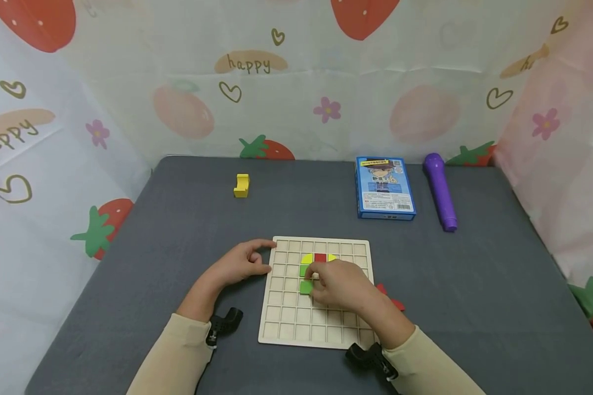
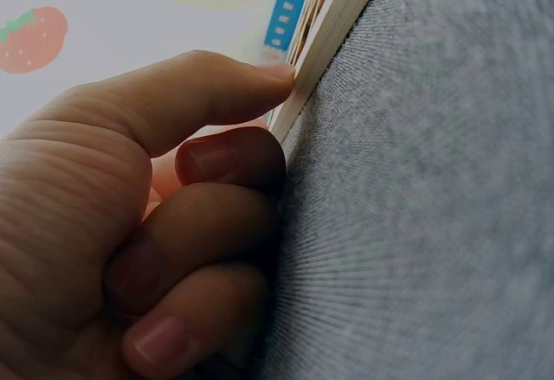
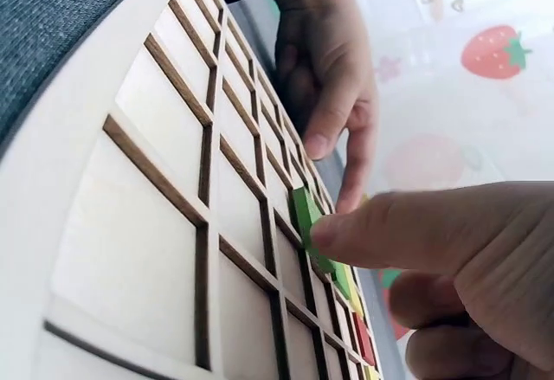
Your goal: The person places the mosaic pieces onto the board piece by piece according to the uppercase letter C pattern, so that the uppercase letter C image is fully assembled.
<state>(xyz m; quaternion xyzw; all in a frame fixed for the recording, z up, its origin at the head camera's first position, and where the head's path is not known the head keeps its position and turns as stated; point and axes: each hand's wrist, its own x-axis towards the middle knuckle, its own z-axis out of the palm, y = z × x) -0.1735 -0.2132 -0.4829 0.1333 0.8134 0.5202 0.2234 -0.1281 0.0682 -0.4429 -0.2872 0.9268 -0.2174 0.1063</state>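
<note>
Right grip (image 1: 343, 282), green piece (image 1: 305, 288) perhaps pinched, wrist view showing thumb (image 3: 394, 228)

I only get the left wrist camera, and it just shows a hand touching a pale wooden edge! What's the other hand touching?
Observer: The right hand is touching a bright green block, partly hidden by its fingers, on the pale wooden grid board.
Operator: Ooh, are there more colours on the board?
Observer: Yes, a small red piece sits there with yellow on both sides of it.
Operator: Is anything yellow off the board?
Observer: Yes, a small, notched yellow block sits beyond the board on the dark grey tabletop.
</note>
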